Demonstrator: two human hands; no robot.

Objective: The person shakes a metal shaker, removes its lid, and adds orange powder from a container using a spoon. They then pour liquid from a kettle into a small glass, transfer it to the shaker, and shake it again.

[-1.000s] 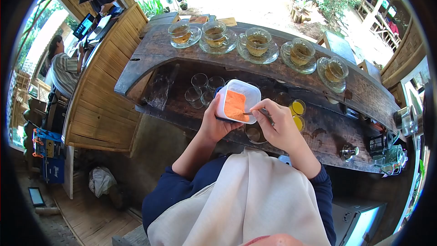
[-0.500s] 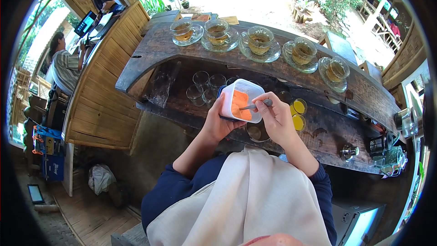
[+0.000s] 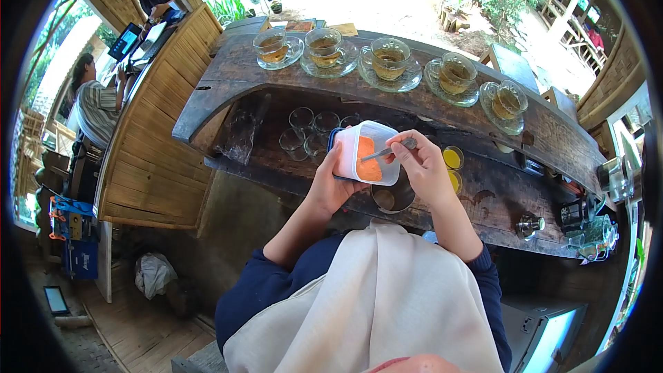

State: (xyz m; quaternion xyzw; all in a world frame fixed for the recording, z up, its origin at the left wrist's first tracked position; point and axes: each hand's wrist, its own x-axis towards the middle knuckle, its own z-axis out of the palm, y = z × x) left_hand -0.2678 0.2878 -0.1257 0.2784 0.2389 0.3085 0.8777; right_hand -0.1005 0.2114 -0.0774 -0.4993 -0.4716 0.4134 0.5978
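Observation:
My left hand (image 3: pixel 333 183) is closed around a white plastic container (image 3: pixel 347 154), tilted toward me, with orange powder (image 3: pixel 367 166) inside. A dark blue piece, perhaps its lid, shows behind the container's left side. Between the thumb and fingers of my right hand (image 3: pixel 423 169) is a metal spoon (image 3: pixel 387 152); its lower end reaches into the powder. Below the container stands a round metal vessel (image 3: pixel 394 199), partly covered by my hands. Right of my right hand are two glasses with yellow contents (image 3: pixel 453 157), one partly hidden by the hand.
Several glass cups of amber liquid (image 3: pixel 389 59) stand on saucers along the upper wooden counter (image 3: pixel 228 62). Several upturned or plain glasses (image 3: pixel 292 141) sit on the lower shelf. Glass jars (image 3: pixel 590 235) stand at far right. Two people are at the left by a bamboo-sided counter (image 3: pixel 155 138).
My right hand and the spoon have risen slightly and shifted right, with the spoon lying flatter over the powder. The container has barely moved. The whole view has shifted slightly.

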